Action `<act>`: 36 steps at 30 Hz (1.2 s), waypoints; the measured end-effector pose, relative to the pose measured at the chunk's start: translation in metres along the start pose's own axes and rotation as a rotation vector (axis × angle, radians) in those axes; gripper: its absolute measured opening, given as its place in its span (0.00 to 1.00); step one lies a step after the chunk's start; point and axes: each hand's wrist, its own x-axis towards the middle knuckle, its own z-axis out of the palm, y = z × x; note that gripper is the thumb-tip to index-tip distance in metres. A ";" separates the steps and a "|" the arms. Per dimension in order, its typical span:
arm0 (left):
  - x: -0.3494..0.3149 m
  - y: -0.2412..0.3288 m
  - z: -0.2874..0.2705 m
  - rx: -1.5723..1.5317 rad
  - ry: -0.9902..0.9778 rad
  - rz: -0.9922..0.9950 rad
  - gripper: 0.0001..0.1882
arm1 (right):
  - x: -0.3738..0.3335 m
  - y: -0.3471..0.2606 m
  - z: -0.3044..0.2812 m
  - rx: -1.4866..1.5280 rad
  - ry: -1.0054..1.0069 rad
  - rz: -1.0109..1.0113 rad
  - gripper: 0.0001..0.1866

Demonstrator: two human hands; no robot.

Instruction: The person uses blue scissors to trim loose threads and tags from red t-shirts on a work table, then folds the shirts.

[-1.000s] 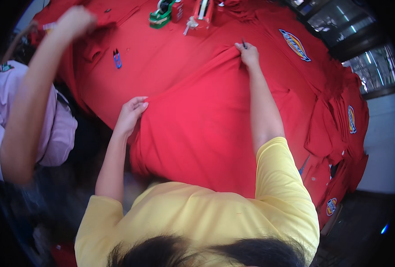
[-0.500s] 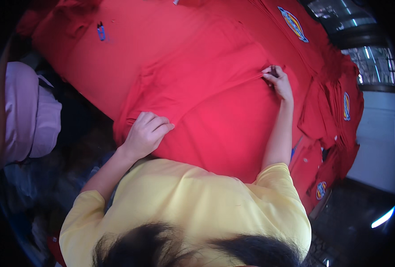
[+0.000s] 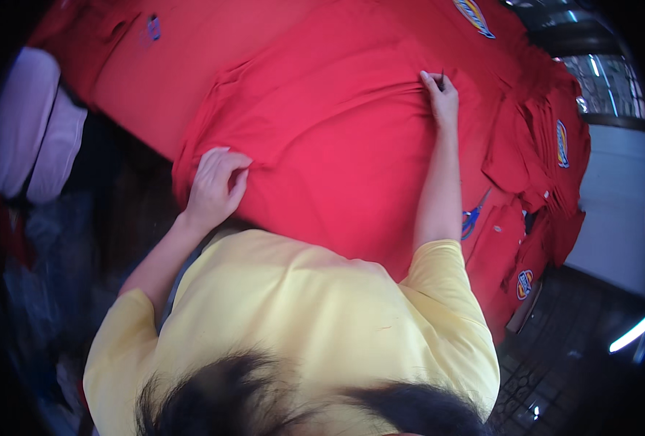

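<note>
A red garment (image 3: 344, 174) lies spread in front of me, with creases running between my hands. At its left near side, my left hand (image 3: 215, 185) is closed, thumb and forefinger pinching the red fabric. My right hand (image 3: 442, 102) is at the far right part of the same garment, its fingertips pinched on the cloth. A thin dark pointed tool (image 3: 442, 78) sticks up from the fingers of that hand; its kind is too small to make out. The garment's lower edge is hidden by my body.
Scissors with blue handles (image 3: 471, 218) lie right of my right forearm. A small blue tool (image 3: 153, 27) rests at the far left. Red garments with colourful patches (image 3: 562, 144) are piled along the right. A person in pale pink clothing (image 3: 24, 123) is at the left.
Both hands have moved slightly away from me and to the left in the view, which itself has shifted. The blue-handled scissors now show fully beside my right forearm.
</note>
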 end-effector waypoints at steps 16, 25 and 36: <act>0.084 -0.094 -0.030 -0.403 0.229 -0.625 0.08 | 0.074 -0.162 0.072 0.616 -0.191 -0.064 0.12; 0.098 -0.104 -0.059 -0.701 -0.192 -0.741 0.10 | 0.026 -0.149 0.147 -0.085 -0.323 -0.077 0.10; 0.104 -0.127 -0.063 -0.749 -0.347 -0.795 0.13 | 0.011 -0.106 0.169 0.803 -0.006 0.302 0.06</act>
